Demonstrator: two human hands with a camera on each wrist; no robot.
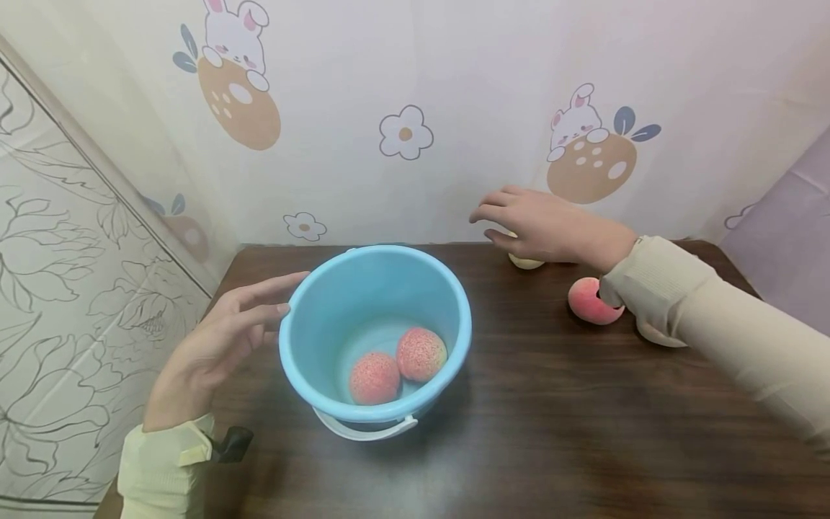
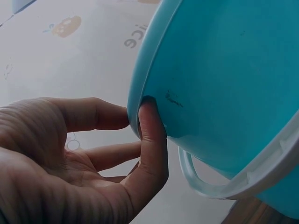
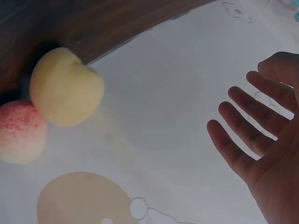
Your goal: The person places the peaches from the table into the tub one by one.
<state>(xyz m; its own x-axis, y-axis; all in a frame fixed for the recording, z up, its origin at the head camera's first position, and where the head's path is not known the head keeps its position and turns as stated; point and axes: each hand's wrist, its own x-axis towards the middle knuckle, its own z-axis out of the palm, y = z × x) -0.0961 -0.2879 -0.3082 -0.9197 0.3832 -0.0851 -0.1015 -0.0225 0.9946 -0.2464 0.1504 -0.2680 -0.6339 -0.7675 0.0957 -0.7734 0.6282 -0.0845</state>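
A light-blue bucket [image 1: 375, 257] with a white handle [image 1: 372, 432] stands on the table. Inside it lie two reddish speckled peaches, one on the left [image 1: 375, 378] and one on the right [image 1: 421, 354]. My left hand [image 1: 220, 339] holds the bucket's rim at its left side, thumb and forefinger touching the lip. At the back right, my right hand [image 1: 538, 223] hovers with fingers spread and nothing in them. Below it a pale yellow peach [image 1: 527, 264] is partly hidden; the right wrist view shows this peach [image 3: 65, 88] apart from the fingers.
A pink peach [image 1: 593, 301] lies in front of the right wrist. Another pale round thing [image 1: 658, 336] is mostly covered by the right sleeve. Behind the dark wooden table [image 1: 519, 432] hangs a printed curtain [image 1: 350, 86]; a flower-patterned panel [image 1: 65, 324] stands at the left.
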